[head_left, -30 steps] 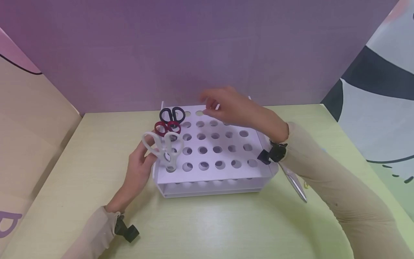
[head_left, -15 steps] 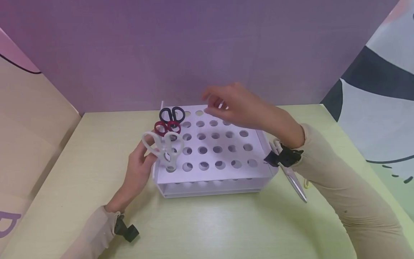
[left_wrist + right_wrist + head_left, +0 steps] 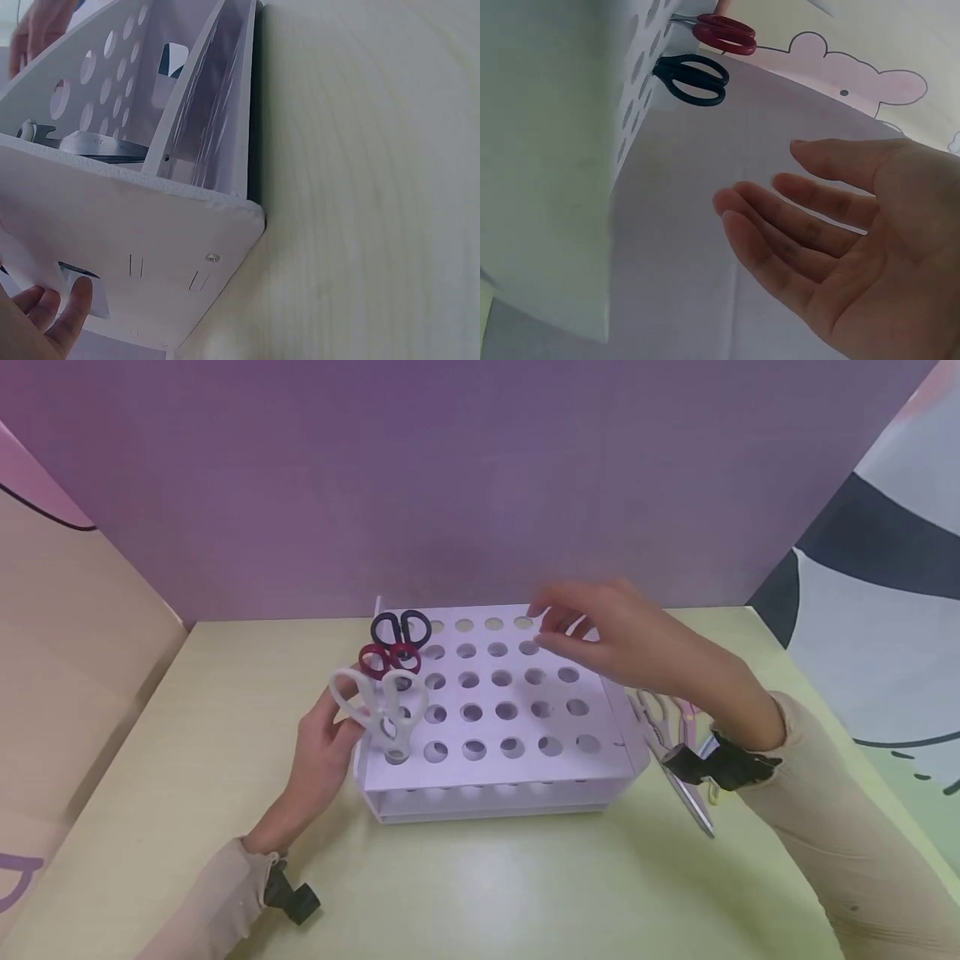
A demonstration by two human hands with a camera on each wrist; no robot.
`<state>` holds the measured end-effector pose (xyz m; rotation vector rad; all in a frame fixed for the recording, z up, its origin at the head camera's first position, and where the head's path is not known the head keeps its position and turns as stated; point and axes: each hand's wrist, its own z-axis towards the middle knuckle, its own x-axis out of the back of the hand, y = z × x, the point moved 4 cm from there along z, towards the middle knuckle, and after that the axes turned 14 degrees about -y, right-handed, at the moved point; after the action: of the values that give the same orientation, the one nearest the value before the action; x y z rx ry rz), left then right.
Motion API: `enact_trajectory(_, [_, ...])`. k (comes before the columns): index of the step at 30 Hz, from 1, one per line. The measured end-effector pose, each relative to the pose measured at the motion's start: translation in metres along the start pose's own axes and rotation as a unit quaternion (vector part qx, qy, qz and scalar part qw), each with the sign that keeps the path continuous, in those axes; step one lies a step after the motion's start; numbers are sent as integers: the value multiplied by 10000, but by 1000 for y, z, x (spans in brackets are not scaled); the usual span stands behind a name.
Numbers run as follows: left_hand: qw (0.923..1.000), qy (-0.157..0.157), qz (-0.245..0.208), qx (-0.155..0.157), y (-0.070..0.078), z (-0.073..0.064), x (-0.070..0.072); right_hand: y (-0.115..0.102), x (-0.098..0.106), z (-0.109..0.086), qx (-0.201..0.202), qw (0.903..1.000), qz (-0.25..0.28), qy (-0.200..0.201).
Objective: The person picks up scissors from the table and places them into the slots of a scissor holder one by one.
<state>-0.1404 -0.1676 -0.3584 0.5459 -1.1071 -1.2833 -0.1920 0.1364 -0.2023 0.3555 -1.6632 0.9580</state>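
A white rack [image 3: 495, 773] with rows of round holes stands on the table. Three pairs of scissors stand handles up in its left column: white scissors [image 3: 397, 743] in front, red scissors [image 3: 389, 654] behind them, black scissors [image 3: 401, 632] at the back. My left hand [image 3: 318, 760] rests against the rack's left side panel; in the left wrist view its fingertips lie at the panel's cutout [image 3: 97, 296]. Above the rack's back right part hovers my right hand [image 3: 622, 639], fingers loosely bent and nothing in them, as the right wrist view also shows.
Right of the rack, scissors with long silver blades [image 3: 690, 802] lie on the table [image 3: 480, 885]. Beside them, partly under the right forearm, are a pink-handled pair [image 3: 687, 720] and a small yellow thing [image 3: 714, 794]. A purple wall [image 3: 480, 485] rises behind.
My right hand has moved right across the rack's back, away from the scissors in it, uncovering back-row holes and more of the scissors lying at right. The left hand has stayed in place.
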Motion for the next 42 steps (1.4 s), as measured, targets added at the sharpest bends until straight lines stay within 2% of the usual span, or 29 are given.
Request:
enact_trajectory(5, [9999,53,157,-12,2,0,0,11,-3,-19,-134,9998,-50,146])
enact_trajectory(9, [9998,-71,186,33,2,2,2,19,-5,-33,-208,9992,-66,349])
enact_trajectory(14, [9976,-508,137,444,2,6,8,28,-8,-46,-265,9980,-64,573])
enact_trajectory(17, [9946,-754,87,701,2,8,12,34,-12,-51,-155,9975,-159,675])
enact_trajectory(20, [9925,-883,71,847,0,9,15,41,-19,-58,-170,9971,-188,723])
enact_trajectory(23, [9912,-931,28,944,-2,8,17,52,-26,-65,-362,9965,-128,747])
enact_trajectory(27, [9909,-925,-77,976,-4,9,19,71,-39,-73,-511,9950,-73,860])
enact_trajectory(35, [9920,-833,-315,895,-7,11,19,124,-68,-78,-493,9946,-46,908])
enact_trajectory(42, [9925,-795,-330,867,-6,9,17,160,-79,-75,-968,9934,62,609])
